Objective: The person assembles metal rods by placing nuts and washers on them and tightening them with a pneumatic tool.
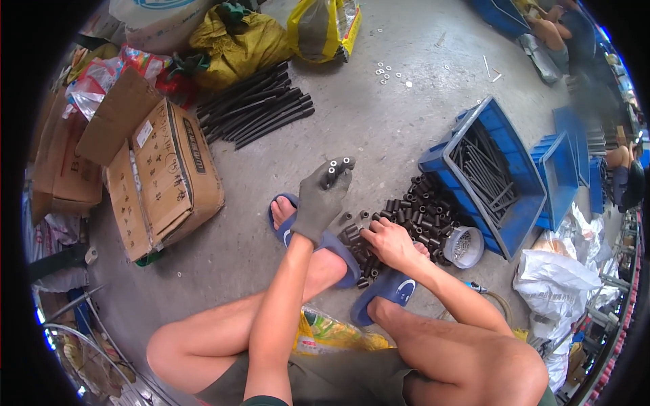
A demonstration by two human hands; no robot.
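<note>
My left hand, in a grey work glove, is raised over the floor in front of my feet. It is closed around several short black cylindrical pieces with pale metal rings at their ends. Lower and to the right, my bare right hand reaches down to a heap of short black tubular sleeves. Its fingers are curled in at the left side of the heap, touching sleeves there; whatever lies under the fingertips is hidden. A white tub of small metal parts stands against the heap's right side.
A tilted blue crate holds long dark rods. Black rods lie bundled beyond an open cardboard box at the left. White sacks slump at the right. Loose washers dot the far floor. Another person sits at the far right.
</note>
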